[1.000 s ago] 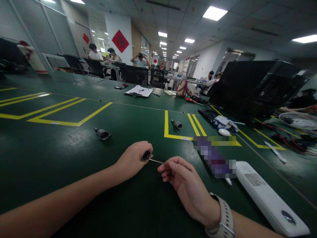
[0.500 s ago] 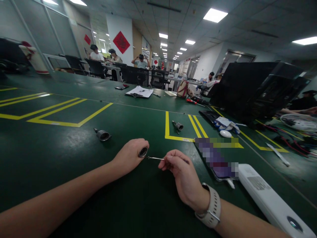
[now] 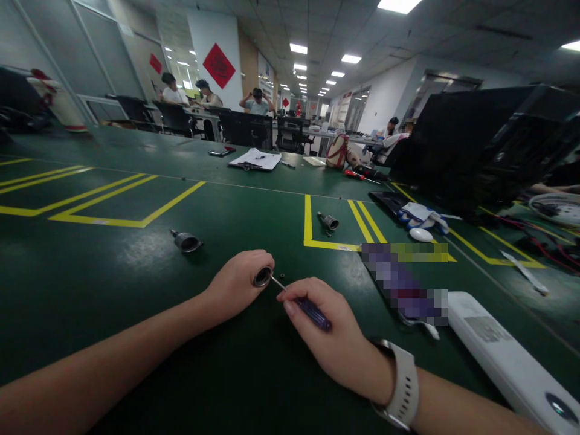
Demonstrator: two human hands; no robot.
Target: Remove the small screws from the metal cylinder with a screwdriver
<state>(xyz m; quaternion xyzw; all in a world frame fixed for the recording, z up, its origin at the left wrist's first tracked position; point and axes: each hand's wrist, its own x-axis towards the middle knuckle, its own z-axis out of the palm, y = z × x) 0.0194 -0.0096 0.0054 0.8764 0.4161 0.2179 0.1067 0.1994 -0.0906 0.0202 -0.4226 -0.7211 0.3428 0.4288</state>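
My left hand (image 3: 240, 279) is closed around a dark metal cup-shaped part (image 3: 262, 277), its round opening turned toward me. In my right hand (image 3: 324, 326) is a small screwdriver (image 3: 315, 314) with a purple handle. Its thin shaft reaches the rim of that part; whether the tip is inside I cannot tell. A tiny dark piece, perhaps a nut (image 3: 281, 275), lies on the green table (image 3: 217, 374) just beyond the shaft. A similar metal part (image 3: 186, 241) rests to the left, and another metal part (image 3: 329, 222) lies inside a yellow taped outline.
On the right are a phone (image 3: 401, 287), partly blurred out, a long white device (image 3: 502, 356), a white oval object (image 3: 421, 234) and gloves (image 3: 423, 216). A large black case (image 3: 480, 139) stands behind them. Farther back lie a clipboard (image 3: 256, 159) and a red screwdriver (image 3: 356, 174). People sit beyond.
The screwdriver's tip came away from the metal part, then returned to its rim. My right hand has turned, exposing the purple handle. A tiny dark piece now shows on the table.
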